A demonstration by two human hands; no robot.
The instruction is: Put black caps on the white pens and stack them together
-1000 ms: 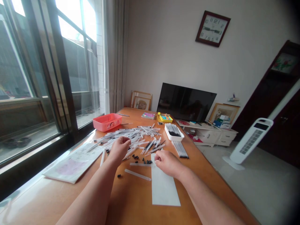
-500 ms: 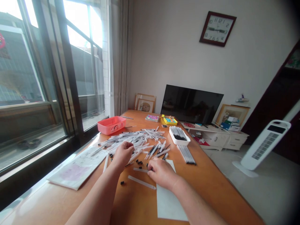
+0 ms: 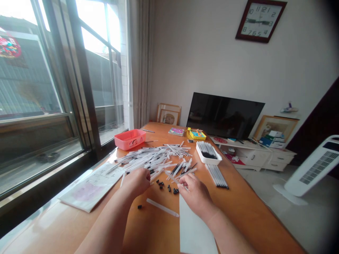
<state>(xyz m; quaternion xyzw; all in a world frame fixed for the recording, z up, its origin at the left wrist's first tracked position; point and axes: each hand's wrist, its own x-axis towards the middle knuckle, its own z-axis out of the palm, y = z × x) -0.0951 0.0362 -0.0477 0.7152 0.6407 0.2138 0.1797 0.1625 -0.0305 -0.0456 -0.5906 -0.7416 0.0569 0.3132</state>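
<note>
Pinching the clear pen barrel (image 3: 171,177) at its near end, your right hand (image 3: 195,193) has its fingers closed on it. The tube juts left over the black caps (image 3: 169,189) on the table (image 3: 238,211). It looks light, stiff and slick, so a grip nearer mid-length should steady it. Your left hand (image 3: 139,180) is curled at the edge of the pen pile (image 3: 153,158); I cannot tell if it holds anything.

Translucent plastic pen tubes (image 3: 148,158) lie on a smooth, glossy orange wooden table (image 3: 243,208) beside a matt white paper sheet (image 3: 194,229).

Bare, rounded forearms (image 3: 111,225) lead to the bare left hand (image 3: 138,180) and right hand (image 3: 196,193).
</note>
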